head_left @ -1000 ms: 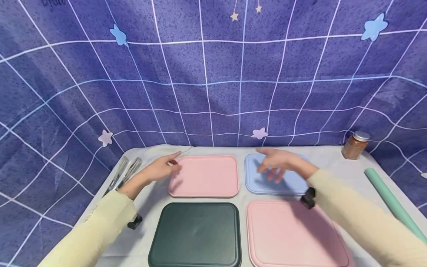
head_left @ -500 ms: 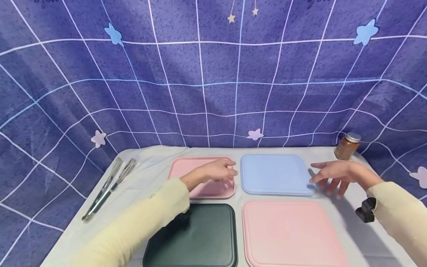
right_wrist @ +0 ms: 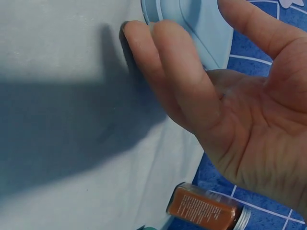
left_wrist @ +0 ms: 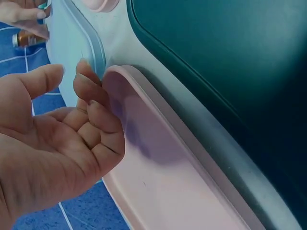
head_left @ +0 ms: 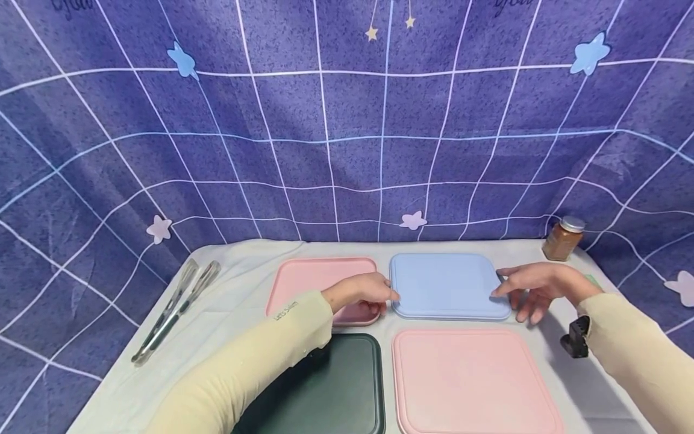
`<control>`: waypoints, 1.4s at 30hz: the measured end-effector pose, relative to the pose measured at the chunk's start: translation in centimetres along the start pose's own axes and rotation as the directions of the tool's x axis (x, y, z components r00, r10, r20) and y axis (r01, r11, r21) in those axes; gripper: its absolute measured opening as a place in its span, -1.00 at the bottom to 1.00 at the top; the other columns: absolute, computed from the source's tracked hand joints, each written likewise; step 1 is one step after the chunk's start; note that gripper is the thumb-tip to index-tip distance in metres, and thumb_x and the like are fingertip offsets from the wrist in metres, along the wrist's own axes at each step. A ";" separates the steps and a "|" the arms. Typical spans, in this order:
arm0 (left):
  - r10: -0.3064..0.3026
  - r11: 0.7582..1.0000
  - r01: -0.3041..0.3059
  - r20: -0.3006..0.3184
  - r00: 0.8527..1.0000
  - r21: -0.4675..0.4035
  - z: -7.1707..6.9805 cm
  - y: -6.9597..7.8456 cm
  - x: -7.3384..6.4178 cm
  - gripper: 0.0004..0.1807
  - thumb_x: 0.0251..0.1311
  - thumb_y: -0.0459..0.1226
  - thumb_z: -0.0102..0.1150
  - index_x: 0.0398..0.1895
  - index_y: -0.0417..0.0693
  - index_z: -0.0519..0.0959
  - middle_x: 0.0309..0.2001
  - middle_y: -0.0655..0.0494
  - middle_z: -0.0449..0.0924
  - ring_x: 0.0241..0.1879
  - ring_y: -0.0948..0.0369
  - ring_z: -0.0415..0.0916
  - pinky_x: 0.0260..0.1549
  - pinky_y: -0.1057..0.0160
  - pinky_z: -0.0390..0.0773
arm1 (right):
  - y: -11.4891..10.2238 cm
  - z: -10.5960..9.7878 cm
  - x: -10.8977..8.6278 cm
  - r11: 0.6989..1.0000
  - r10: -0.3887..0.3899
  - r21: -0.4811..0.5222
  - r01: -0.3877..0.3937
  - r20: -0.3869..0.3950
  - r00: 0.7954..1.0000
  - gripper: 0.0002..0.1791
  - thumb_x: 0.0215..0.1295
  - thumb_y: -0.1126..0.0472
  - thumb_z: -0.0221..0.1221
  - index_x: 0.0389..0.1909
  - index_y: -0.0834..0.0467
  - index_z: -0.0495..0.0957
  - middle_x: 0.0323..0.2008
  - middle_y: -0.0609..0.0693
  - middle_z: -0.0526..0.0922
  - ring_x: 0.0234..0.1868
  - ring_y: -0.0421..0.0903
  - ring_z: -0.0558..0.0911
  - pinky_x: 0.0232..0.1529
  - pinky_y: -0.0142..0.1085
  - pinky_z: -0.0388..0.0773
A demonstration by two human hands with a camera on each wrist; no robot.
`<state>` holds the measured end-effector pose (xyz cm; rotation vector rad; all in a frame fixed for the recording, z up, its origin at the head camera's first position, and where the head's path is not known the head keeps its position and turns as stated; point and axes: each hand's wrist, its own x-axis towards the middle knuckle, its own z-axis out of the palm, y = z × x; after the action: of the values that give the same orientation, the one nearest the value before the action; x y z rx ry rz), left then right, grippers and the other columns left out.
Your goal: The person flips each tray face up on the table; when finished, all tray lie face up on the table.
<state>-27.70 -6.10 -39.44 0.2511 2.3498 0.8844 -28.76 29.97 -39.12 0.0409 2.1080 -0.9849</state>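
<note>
A light blue rectangular tray [head_left: 444, 283] lies flat at the back right of the table. My left hand [head_left: 368, 290] reaches over a pink tray [head_left: 303, 277] to the blue tray's left edge. In the left wrist view its fingers [left_wrist: 103, 117] are loosely bent, the thumb stands apart, and a gap shows between them. At the blue tray's right edge is my right hand [head_left: 537, 289], thumb toward the tray and fingers relaxed. In the right wrist view nothing sits in that palm. Whether either hand's fingertips touch the tray, I cannot tell.
A dark green tray [head_left: 347, 386] and a larger pink tray [head_left: 472, 380] lie in front. Metal tongs [head_left: 176, 310] rest at the left. A brown jar with a silver lid [head_left: 564, 239] stands at the back right. Blue curtain [head_left: 347, 157] hangs behind the white-covered table.
My left hand has moved right from the back pink tray's left edge to the blue tray's left edge. My right hand has moved from above the blue tray to its right edge.
</note>
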 end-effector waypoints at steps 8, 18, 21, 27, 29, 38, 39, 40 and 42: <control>-0.014 1.000 0.014 0.056 0.998 -0.003 -0.5 -0.1 0.3 -0.56 0.34 -0.18 0.18 0.16 -0.29 0.49 -0.71 0.12 0.50 -0.77 0.35 0.24 -0.74 0.42 0.18 | -0.4 0.0 0.0 1.000 0.002 0.008 -0.002 -0.007 1.000 0.19 0.32 0.00 0.23 0.56 0.29 -0.47 -0.35 0.16 0.59 -0.49 -0.06 0.74 -0.51 -0.25 0.67; 0.013 0.986 0.005 0.107 0.994 -0.164 -0.7 -0.5 0.0 -0.12 0.31 -0.20 0.22 0.59 -0.18 0.01 -0.66 0.11 0.53 -0.74 0.34 0.24 -0.70 0.42 0.16 | -0.4 0.1 0.0 1.000 -0.001 -0.022 0.001 -0.017 1.000 0.20 0.26 0.08 0.26 0.55 0.29 -0.47 -0.36 0.18 0.60 -0.51 -0.07 0.74 -0.53 -0.27 0.66; 0.042 0.968 -0.027 0.053 0.998 -0.248 -0.5 -0.4 -0.5 -0.07 0.29 -0.23 0.23 0.61 -0.17 -0.05 -0.63 0.08 0.56 -0.73 0.35 0.26 -0.67 0.43 0.22 | -0.2 0.1 0.0 1.000 -0.010 -0.005 0.010 -0.015 1.000 0.20 0.24 0.13 0.26 0.56 0.27 -0.47 -0.36 0.17 0.59 -0.50 -0.08 0.74 -0.53 -0.29 0.66; 0.117 0.935 -0.147 -0.112 0.987 -0.322 0.0 0.2 -1.6 -0.12 0.22 -0.27 0.26 0.55 -0.26 0.08 -0.42 -0.14 0.74 -0.72 0.32 0.34 -0.64 0.40 0.40 | 0.6 0.1 0.0 0.998 -0.055 0.038 0.056 -0.022 0.998 0.18 0.25 0.16 0.24 0.58 0.22 -0.46 -0.42 0.13 0.69 -0.45 -0.08 0.75 -0.49 -0.26 0.67; 0.130 0.929 -0.177 -0.161 0.978 -0.326 0.2 0.4 -1.8 -0.15 0.21 -0.27 0.28 0.53 -0.27 0.14 -0.36 -0.19 0.75 -0.73 0.32 0.35 -0.64 0.38 0.41 | 0.8 0.1 0.0 0.996 -0.070 0.048 0.071 -0.018 0.997 0.17 0.26 0.16 0.24 0.58 0.20 -0.46 -0.42 0.13 0.72 -0.43 -0.08 0.76 -0.47 -0.24 0.67; 0.150 0.949 -0.234 -0.348 0.925 -0.213 1.1 1.1 -2.5 -0.23 0.22 -0.18 0.29 0.48 -0.18 0.28 -0.42 -0.18 0.75 -0.79 0.27 0.35 -0.72 0.42 0.32 | 1.5 0.0 0.2 0.992 -0.100 0.079 0.099 0.001 0.995 0.17 0.29 0.15 0.23 0.59 0.14 -0.48 -0.35 0.07 0.71 -0.41 -0.08 0.76 -0.46 -0.23 0.68; 0.151 0.948 -0.239 -0.363 0.919 -0.209 1.2 1.2 -2.5 -0.23 0.22 -0.18 0.29 0.48 -0.17 0.28 -0.43 -0.17 0.75 -0.78 0.26 0.37 -0.72 0.42 0.32 | 1.5 0.0 0.2 0.991 -0.099 0.087 0.099 0.001 0.995 0.17 0.29 0.15 0.23 0.60 0.12 -0.48 -0.34 0.07 0.71 -0.40 -0.08 0.76 -0.46 -0.23 0.68; 0.148 0.948 -0.239 -0.376 0.915 -0.208 1.2 1.3 -2.6 -0.23 0.21 -0.17 0.29 0.48 -0.16 0.29 -0.45 -0.16 0.75 -0.76 0.24 0.40 -0.72 0.42 0.32 | 1.6 0.0 0.2 0.990 -0.102 0.095 0.101 0.004 0.995 0.17 0.29 0.15 0.23 0.60 0.12 -0.48 -0.33 0.07 0.71 -0.40 -0.08 0.76 -0.46 -0.23 0.68; 0.134 0.948 -0.236 -0.402 0.906 -0.215 1.3 1.6 -2.6 -0.22 0.20 -0.17 0.30 0.48 -0.13 0.29 -0.52 -0.09 0.73 -0.74 0.21 0.44 -0.72 0.43 0.32 | 1.6 0.1 0.2 0.988 -0.110 0.111 0.108 0.011 0.994 0.17 0.29 0.16 0.22 0.59 0.11 -0.49 -0.32 0.06 0.70 -0.40 -0.09 0.76 -0.45 -0.23 0.68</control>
<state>-24.87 -5.18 -37.96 0.2125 2.5535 1.4358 -28.25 30.92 -40.29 -0.0280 2.0558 -1.1626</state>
